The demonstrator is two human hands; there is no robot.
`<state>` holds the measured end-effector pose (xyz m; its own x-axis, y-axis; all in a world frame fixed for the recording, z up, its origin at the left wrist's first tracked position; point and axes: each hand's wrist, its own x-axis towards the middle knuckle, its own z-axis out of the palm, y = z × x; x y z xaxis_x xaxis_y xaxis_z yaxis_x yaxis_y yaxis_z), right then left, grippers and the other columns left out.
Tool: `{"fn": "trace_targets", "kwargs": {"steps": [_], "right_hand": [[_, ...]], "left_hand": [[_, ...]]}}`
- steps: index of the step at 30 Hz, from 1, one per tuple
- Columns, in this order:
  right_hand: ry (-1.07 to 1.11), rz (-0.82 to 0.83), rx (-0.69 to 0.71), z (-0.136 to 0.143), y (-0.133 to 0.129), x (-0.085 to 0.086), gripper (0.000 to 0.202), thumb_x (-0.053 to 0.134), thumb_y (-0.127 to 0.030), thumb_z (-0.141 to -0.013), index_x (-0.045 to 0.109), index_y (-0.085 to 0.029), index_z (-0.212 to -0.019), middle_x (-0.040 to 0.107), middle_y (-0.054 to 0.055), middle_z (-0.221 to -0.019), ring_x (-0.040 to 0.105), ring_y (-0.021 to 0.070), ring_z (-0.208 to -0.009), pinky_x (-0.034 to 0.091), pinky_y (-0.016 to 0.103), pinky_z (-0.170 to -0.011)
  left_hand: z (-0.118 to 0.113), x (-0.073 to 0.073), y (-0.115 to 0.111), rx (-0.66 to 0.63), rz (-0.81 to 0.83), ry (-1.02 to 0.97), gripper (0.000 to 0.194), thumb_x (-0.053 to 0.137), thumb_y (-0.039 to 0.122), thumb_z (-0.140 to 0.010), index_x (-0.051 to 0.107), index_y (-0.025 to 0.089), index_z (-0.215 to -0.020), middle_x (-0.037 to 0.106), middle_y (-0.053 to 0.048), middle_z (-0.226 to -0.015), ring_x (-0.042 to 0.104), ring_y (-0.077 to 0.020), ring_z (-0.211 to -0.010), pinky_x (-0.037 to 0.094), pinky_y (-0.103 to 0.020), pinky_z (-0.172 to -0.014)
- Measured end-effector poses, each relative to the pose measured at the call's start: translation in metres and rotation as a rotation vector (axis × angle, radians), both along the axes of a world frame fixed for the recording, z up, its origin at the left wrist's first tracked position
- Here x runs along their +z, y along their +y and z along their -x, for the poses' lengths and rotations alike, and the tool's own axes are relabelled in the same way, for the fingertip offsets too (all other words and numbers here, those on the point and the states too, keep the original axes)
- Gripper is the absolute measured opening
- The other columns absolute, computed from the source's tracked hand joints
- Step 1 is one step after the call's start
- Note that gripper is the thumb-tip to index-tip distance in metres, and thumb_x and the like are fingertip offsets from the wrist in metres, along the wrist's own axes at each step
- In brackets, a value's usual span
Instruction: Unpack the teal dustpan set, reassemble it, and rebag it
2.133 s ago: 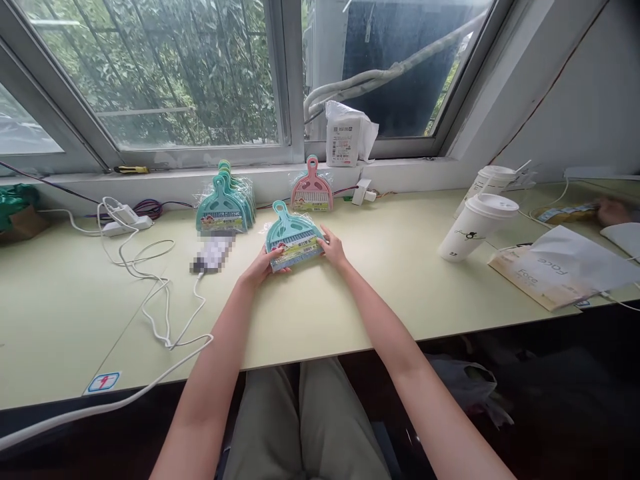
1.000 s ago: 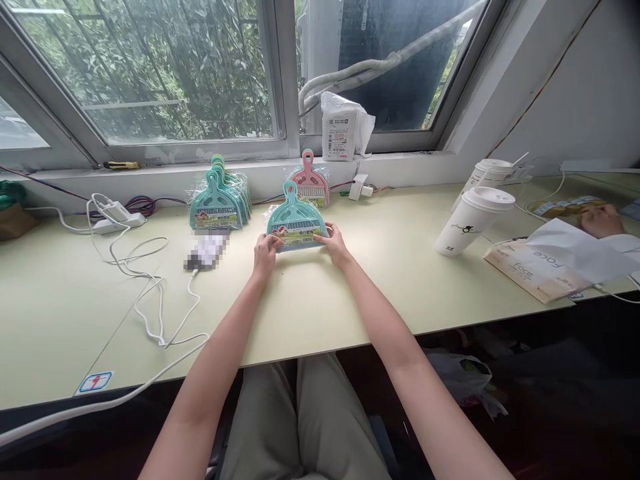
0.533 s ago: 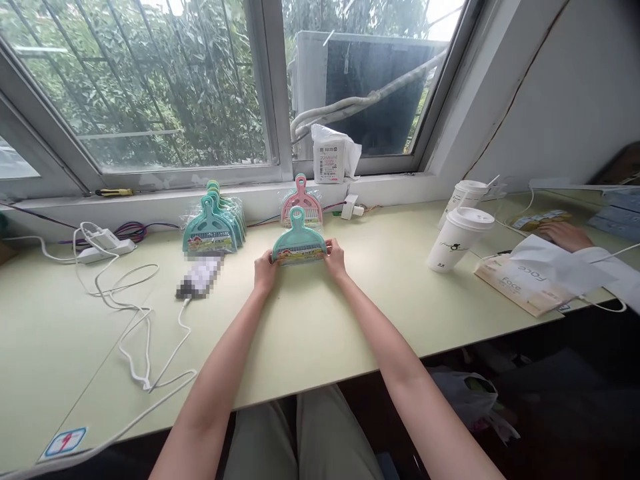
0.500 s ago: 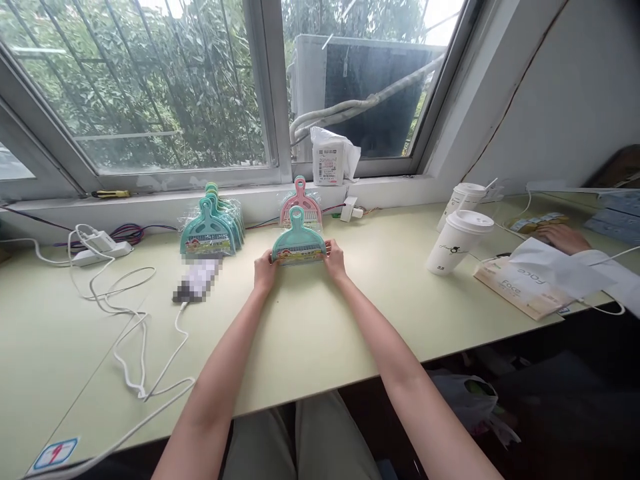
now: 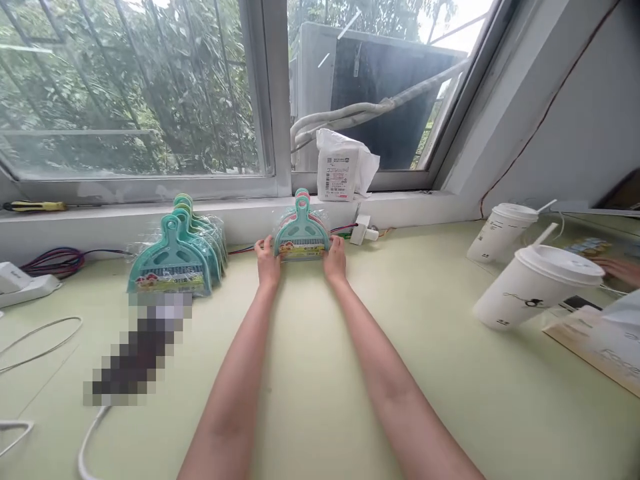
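A teal mini dustpan [image 5: 302, 233] in a clear plastic wrapper stands upright near the window sill, a printed label along its lower part. My left hand [image 5: 269, 263] grips its left edge, and my right hand [image 5: 335, 260] grips the right edge. Right behind it is a pink dustpan [image 5: 316, 217], mostly covered, with only its rim and part of its handle showing. To the left, a row of wrapped teal dustpans [image 5: 173, 257] stands one behind another, their handles pointing up.
On the right are two white paper cups [image 5: 537, 287] with lids and straws, and a tissue pack [image 5: 595, 340]. Another person's hand [image 5: 623, 272] shows at the far right. A blurred-out item with a white cable [image 5: 87, 440] lies left. A wrapped box [image 5: 343, 167] sits on the sill.
My hands have carried the teal dustpan away from me, up against the pink one, which it now mostly hides. The view has moved closer to the window.
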<state>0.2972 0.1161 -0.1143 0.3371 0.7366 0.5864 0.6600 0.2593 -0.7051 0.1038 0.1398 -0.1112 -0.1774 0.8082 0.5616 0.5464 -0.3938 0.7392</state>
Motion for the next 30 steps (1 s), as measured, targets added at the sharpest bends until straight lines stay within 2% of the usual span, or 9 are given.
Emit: {"fn": "trace_targets", "kwargs": {"steps": [3, 6, 9, 14, 17, 21, 26, 30], "right_hand": [[-0.003, -0.003, 0.006, 0.000, 0.018, -0.003, 0.052, 0.046, -0.030, -0.089, 0.032, -0.019, -0.137, 0.028, 0.019, -0.145, 0.026, 0.0304, -0.138, 0.033, 0.050, -0.109], [-0.043, 0.027, 0.051, 0.000, 0.024, -0.006, 0.062, 0.042, -0.030, -0.091, 0.019, -0.016, -0.147, 0.016, 0.018, -0.153, 0.016, 0.0314, -0.144, 0.028, 0.053, -0.112], [-0.080, 0.064, 0.081, 0.002, 0.022, -0.009, 0.071, 0.038, -0.018, -0.088, 0.007, -0.013, -0.151, 0.013, 0.017, -0.156, 0.018, 0.0301, -0.144, 0.032, 0.050, -0.112], [-0.047, 0.094, 0.124, 0.005, 0.019, -0.012, 0.083, 0.037, -0.012, -0.083, -0.009, -0.015, -0.152, 0.014, 0.015, -0.157, 0.025, 0.0330, -0.142, 0.039, 0.054, -0.106], [-0.013, 0.092, 0.156, 0.003, 0.021, -0.013, 0.086, 0.039, -0.013, -0.082, -0.011, -0.017, -0.152, 0.015, 0.015, -0.157, 0.025, 0.0344, -0.141, 0.041, 0.057, -0.103], [0.008, 0.078, 0.207, -0.001, 0.027, -0.016, 0.089, 0.044, -0.015, -0.081, -0.011, -0.017, -0.152, 0.018, 0.015, -0.156, 0.021, 0.0307, -0.143, 0.034, 0.055, -0.110], [0.033, 0.056, 0.269, -0.006, 0.035, -0.021, 0.089, 0.049, -0.018, -0.081, -0.004, -0.022, -0.152, 0.018, 0.010, -0.156, 0.018, 0.0267, -0.145, 0.030, 0.051, -0.114], [0.049, 0.054, 0.279, -0.008, 0.038, -0.023, 0.088, 0.051, -0.019, -0.080, 0.001, -0.023, -0.152, 0.018, 0.009, -0.157, 0.020, 0.0261, -0.144, 0.030, 0.050, -0.114]], "left_hand": [[-0.002, -0.005, 0.023, 0.020, 0.042, 0.014, 0.064, 0.064, 0.016, -0.078, 0.044, 0.019, -0.138, 0.044, -0.018, -0.132, 0.044, -0.0325, -0.126, 0.036, -0.048, -0.105], [-0.002, -0.011, 0.033, -0.082, 0.093, 0.057, 0.054, 0.057, 0.024, -0.084, 0.046, 0.018, -0.137, 0.054, -0.018, -0.125, 0.046, -0.0336, -0.124, 0.035, -0.050, -0.105], [-0.003, -0.016, 0.033, -0.160, 0.102, 0.061, 0.054, 0.051, 0.027, -0.087, 0.041, 0.019, -0.140, 0.052, -0.016, -0.134, 0.046, -0.0322, -0.126, 0.035, -0.048, -0.105], [-0.004, -0.016, 0.028, -0.159, 0.155, 0.044, 0.060, 0.049, 0.033, -0.088, 0.033, 0.019, -0.144, 0.043, -0.017, -0.145, 0.043, -0.0334, -0.130, 0.034, -0.049, -0.105], [-0.003, -0.012, 0.026, -0.155, 0.173, 0.048, 0.061, 0.050, 0.034, -0.088, 0.033, 0.021, -0.145, 0.044, -0.016, -0.144, 0.044, -0.0340, -0.129, 0.036, -0.050, -0.102], [-0.001, -0.009, 0.026, -0.169, 0.185, 0.050, 0.059, 0.052, 0.035, -0.086, 0.038, 0.026, -0.142, 0.049, -0.012, -0.140, 0.048, -0.0328, -0.126, 0.041, -0.048, -0.098], [0.002, -0.012, 0.029, -0.178, 0.182, 0.020, 0.061, 0.056, 0.035, -0.084, 0.038, 0.026, -0.142, 0.052, -0.013, -0.137, 0.050, -0.0338, -0.123, 0.043, -0.048, -0.096], [0.003, -0.011, 0.029, -0.176, 0.206, 0.057, 0.063, 0.052, 0.036, -0.086, 0.033, 0.025, -0.145, 0.051, -0.013, -0.139, 0.049, -0.0338, -0.125, 0.042, -0.048, -0.097]]}}
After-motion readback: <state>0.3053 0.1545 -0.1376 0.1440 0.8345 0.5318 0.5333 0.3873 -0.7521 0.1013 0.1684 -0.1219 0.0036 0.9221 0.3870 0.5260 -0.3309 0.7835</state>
